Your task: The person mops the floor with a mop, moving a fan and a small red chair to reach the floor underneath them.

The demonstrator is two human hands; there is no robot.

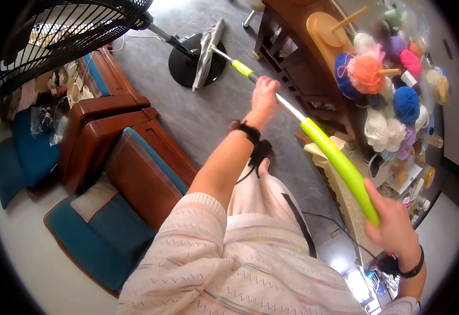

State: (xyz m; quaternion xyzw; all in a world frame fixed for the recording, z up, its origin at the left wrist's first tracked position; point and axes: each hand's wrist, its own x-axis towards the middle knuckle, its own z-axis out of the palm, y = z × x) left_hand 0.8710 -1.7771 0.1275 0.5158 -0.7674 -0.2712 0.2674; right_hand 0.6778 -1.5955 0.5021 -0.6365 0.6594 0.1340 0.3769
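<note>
A flat mop with a lime-green and silver handle (339, 163) slants across the view. My right hand (393, 223) is closed round the green grip near its top end. Lower on the pole, past the silver section, my left hand (265, 97) wraps round the shaft just behind a small green collar. At the far end, the grey mop head (209, 55) lies over the round black base (179, 67) of a standing fan. Both palms are hidden by the fingers and backs of the hands.
The fan's black cage (77, 37) hangs at upper left. Wooden chairs with teal cushions (93, 247) line the left. On the right, a dark wooden cabinet (313, 68) and a table carry balls of yarn (368, 73). A cable (339, 228) runs beside my legs over the grey floor (156, 110).
</note>
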